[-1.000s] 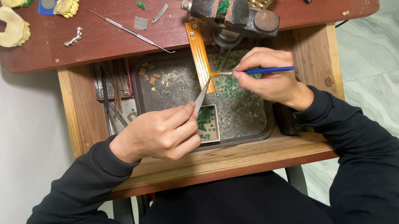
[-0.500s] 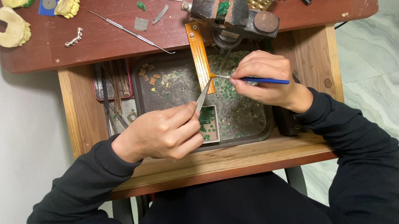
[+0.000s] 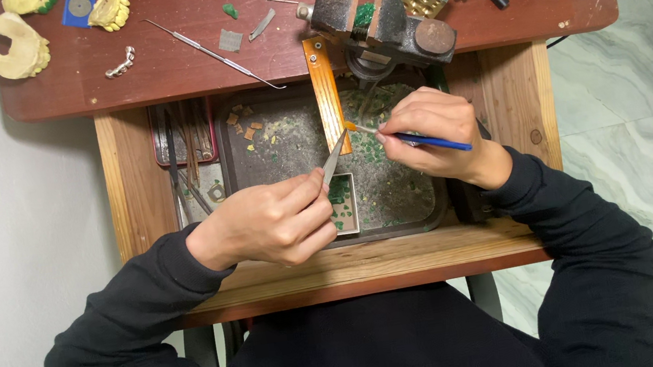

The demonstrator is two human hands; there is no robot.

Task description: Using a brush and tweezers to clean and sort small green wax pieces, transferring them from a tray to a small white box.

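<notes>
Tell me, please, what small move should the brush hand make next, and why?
Probably a short stroke: the right hand holds the blue brush with its tip at the point of the tweezers in the left hand, above the tray.

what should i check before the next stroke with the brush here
1. Left hand grips the metal tweezers: ok, fingers closed round the handle.
2. Right hand holds the blue-handled brush: ok, pinched like a pen.
3. Brush tip meets the tweezer tips: ok, both converge beside the orange strip.
4. What sits between the tweezer tips: cannot tell, too small to see.
5. Work is over the dark tray: ok, green scraps lie in it below the hands.
6. Room above the hands: ok in this view, the small vise on the red table appears apart from both hands.
</notes>
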